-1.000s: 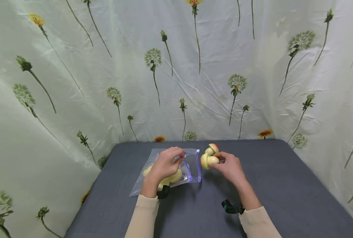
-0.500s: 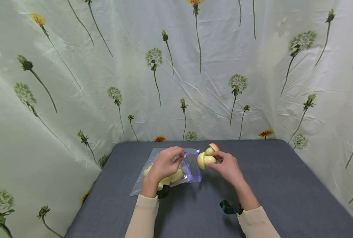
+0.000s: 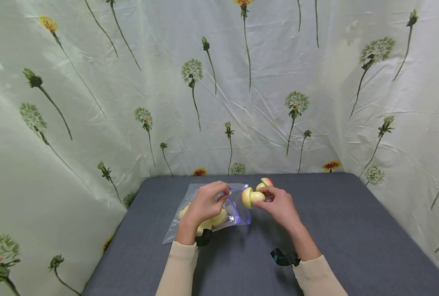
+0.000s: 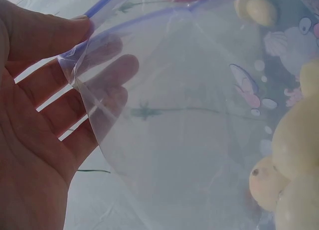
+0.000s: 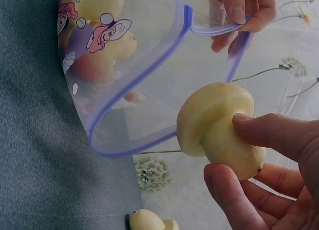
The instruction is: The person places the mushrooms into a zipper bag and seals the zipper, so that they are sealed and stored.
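My left hand (image 3: pixel 206 203) pinches the purple zip edge of a clear zip bag (image 5: pixel 154 73) between thumb and fingers, keeping its mouth spread toward the right. Several pale yellow mushrooms (image 4: pixel 301 145) lie inside the bag, which has cartoon prints on it. My right hand (image 3: pixel 283 207) grips another mushroom (image 5: pixel 214 117) by its stem, thumb on one side and fingers on the other. Its pale yellow, red-tinged cap points left at the bag's mouth, overlapping the opening in the head view. One more mushroom (image 3: pixel 266 182) lies on the table just behind the right hand.
A dark grey cloth-covered table (image 3: pixel 241 263) spreads under everything. White curtain (image 3: pixel 219 82) printed with dandelions rises along the back and both sides. Black straps hang at both wrists, the right one (image 3: pixel 285 257) low over the table.
My right hand has moved left with the mushroom, from beside the bag's mouth to in front of it. The left hand and the bag have stayed nearly still.
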Available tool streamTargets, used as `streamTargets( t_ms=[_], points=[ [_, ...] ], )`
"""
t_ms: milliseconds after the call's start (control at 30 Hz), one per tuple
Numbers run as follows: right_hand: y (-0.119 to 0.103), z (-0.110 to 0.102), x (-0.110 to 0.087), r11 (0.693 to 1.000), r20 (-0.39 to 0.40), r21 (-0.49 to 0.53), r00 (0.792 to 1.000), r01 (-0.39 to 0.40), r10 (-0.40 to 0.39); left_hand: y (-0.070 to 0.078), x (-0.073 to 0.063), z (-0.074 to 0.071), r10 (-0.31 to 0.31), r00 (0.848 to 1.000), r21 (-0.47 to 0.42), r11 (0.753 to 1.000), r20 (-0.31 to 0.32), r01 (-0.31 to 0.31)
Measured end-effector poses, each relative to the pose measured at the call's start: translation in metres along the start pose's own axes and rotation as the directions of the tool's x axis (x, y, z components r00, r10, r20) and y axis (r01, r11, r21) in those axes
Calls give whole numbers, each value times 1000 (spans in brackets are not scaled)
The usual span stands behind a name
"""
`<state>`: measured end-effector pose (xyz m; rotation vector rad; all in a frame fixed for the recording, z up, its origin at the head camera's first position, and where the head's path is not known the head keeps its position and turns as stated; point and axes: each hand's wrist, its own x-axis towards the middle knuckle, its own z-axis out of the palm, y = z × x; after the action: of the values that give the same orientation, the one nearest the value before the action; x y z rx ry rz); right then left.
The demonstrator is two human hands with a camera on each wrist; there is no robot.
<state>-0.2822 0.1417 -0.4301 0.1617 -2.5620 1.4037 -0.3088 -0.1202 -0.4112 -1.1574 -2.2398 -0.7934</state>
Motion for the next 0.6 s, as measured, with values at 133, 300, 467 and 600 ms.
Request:
streamTargets(
  t_ms=[133,300,467,600],
  points=[
    [-4,2,0,1000,-8,9,1000,3,-2,1,1,-1,6,1000,-5,1000,-5,-6],
    [-7,6,0,1000,-11,-1,1000,12,-12,2,1,-2,2,1000,-17,1000,-8,-2],
    [-10,10,0,1000,-6,-2,1000,26,-26,3,1,-3,-5,1000,-13,1000,-11,5],
    [-13,13,-1,999,-8,7,999,41,-41,3,1,-4,-15,1000,-9,1000,-10,15]
  ],
)
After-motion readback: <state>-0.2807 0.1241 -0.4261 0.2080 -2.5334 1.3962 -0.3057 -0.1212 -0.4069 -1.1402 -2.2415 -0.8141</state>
